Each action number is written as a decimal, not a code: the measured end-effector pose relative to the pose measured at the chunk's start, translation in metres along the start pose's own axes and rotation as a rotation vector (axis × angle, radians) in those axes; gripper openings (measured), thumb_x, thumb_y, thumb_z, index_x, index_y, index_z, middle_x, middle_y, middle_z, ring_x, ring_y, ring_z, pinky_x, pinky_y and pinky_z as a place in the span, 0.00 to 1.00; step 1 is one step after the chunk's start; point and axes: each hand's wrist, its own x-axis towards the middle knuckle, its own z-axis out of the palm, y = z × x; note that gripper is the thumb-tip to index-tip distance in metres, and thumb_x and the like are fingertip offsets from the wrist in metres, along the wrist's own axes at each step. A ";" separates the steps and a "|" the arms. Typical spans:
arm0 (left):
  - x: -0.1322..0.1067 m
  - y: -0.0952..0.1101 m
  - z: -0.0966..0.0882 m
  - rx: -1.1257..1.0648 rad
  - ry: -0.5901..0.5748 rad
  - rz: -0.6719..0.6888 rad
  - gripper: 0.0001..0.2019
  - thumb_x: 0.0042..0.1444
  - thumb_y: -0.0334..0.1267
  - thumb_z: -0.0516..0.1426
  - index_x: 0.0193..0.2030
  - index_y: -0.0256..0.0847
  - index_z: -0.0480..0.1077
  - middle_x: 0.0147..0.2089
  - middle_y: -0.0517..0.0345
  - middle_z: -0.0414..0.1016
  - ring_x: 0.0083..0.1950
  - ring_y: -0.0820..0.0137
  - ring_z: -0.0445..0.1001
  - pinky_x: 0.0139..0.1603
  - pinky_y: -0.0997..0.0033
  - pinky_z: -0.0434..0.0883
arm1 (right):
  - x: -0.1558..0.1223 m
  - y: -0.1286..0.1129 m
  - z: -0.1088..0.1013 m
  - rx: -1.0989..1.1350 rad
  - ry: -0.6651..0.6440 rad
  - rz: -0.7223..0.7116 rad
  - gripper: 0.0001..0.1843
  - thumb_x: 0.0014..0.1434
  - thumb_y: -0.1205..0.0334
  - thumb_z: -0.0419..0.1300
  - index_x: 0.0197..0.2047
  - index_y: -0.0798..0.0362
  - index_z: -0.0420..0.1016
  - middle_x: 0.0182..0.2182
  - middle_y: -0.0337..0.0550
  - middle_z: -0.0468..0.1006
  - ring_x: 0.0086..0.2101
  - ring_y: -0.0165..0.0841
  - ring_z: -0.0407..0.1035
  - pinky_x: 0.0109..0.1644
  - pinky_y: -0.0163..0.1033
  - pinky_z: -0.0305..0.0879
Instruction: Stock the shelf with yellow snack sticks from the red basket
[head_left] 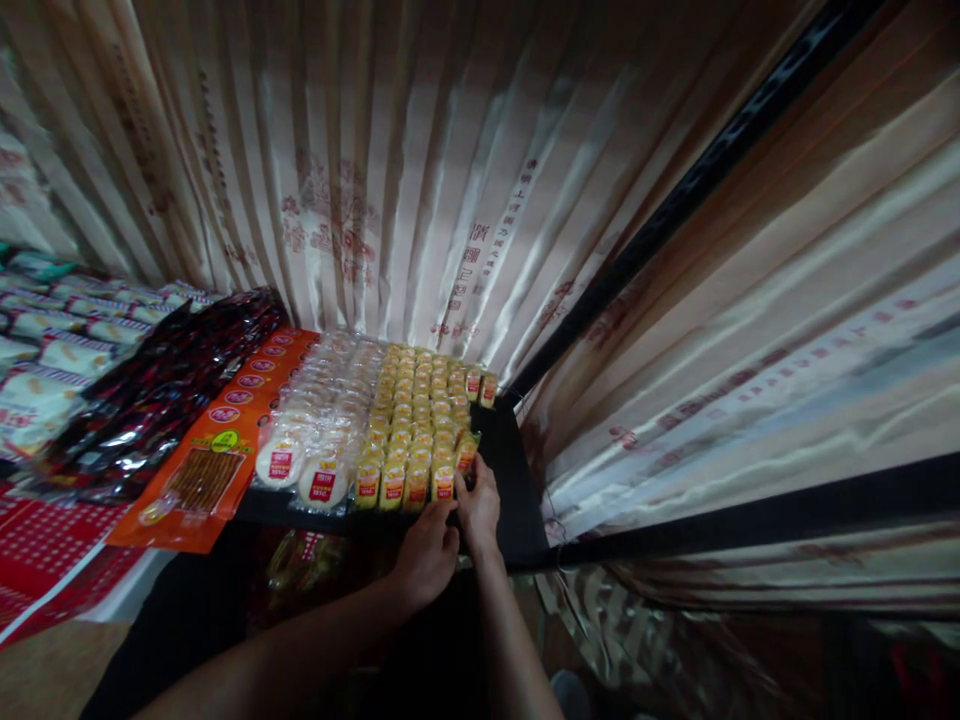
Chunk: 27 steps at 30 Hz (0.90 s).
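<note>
Rows of small yellow snack packets (409, 420) stand on a black table (517, 480). My right hand (478, 505) is at the right end of the front row. Its fingers pinch a tilted yellow snack packet (466, 452) that leans against the rows. Just left of it, my left hand (429, 548) is at the table's front edge, fingers curled in. Its fingertips are close under a front snack packet (442, 484); whether they hold anything is hidden.
Left of the yellow rows lie clear-wrapped round rice crackers (324, 484), an orange snack bag (202, 480), dark shiny packets (150, 410) and white packets (41, 400). Pleated printed curtains (420, 180) hang behind. Black bars (675, 220) run along the right side.
</note>
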 end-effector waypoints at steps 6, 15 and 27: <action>0.009 0.001 0.000 -0.006 0.014 0.055 0.20 0.53 0.30 0.44 0.53 0.37 0.62 0.57 0.48 0.66 0.58 0.68 0.64 0.61 0.66 0.58 | -0.003 0.007 0.000 0.086 -0.015 0.016 0.30 0.55 0.50 0.50 0.58 0.57 0.60 0.45 0.54 0.70 0.40 0.37 0.68 0.46 0.43 0.65; 0.010 -0.010 0.005 0.015 0.023 0.095 0.19 0.53 0.28 0.44 0.51 0.37 0.64 0.55 0.49 0.67 0.56 0.68 0.65 0.60 0.67 0.60 | 0.002 0.006 0.005 0.122 0.015 0.003 0.28 0.55 0.51 0.50 0.56 0.55 0.63 0.46 0.53 0.70 0.40 0.36 0.69 0.46 0.43 0.65; -0.071 0.035 -0.043 -0.204 0.011 0.271 0.15 0.55 0.48 0.50 0.48 0.50 0.67 0.51 0.50 0.67 0.50 0.60 0.66 0.49 0.62 0.67 | -0.008 -0.001 0.000 0.183 0.187 -0.003 0.27 0.57 0.49 0.49 0.53 0.61 0.62 0.50 0.58 0.65 0.49 0.39 0.62 0.49 0.45 0.64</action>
